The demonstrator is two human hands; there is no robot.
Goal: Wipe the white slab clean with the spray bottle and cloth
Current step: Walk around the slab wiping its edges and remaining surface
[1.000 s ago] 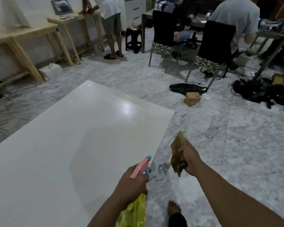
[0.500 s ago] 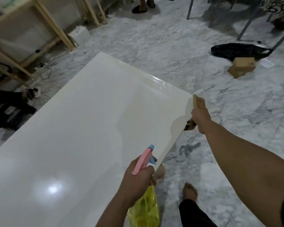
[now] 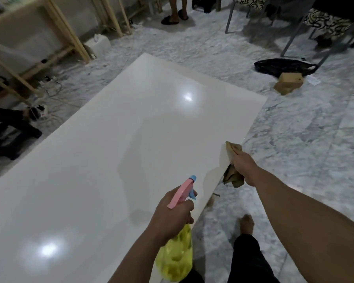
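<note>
Since half a second ago, the right hand (image 3: 243, 166) has drawn nearer along the slab's right edge, its fingers wrapped round the brown cloth (image 3: 233, 160) at that edge. At seven o'clock from it, the left hand (image 3: 172, 213) grips the yellow spray bottle (image 3: 176, 258), pink-and-blue nozzle aimed over the white slab (image 3: 110, 150). Marble floor (image 3: 304, 139) surrounds the slab; a cardboard box (image 3: 287, 83) lies at one o'clock.
</note>
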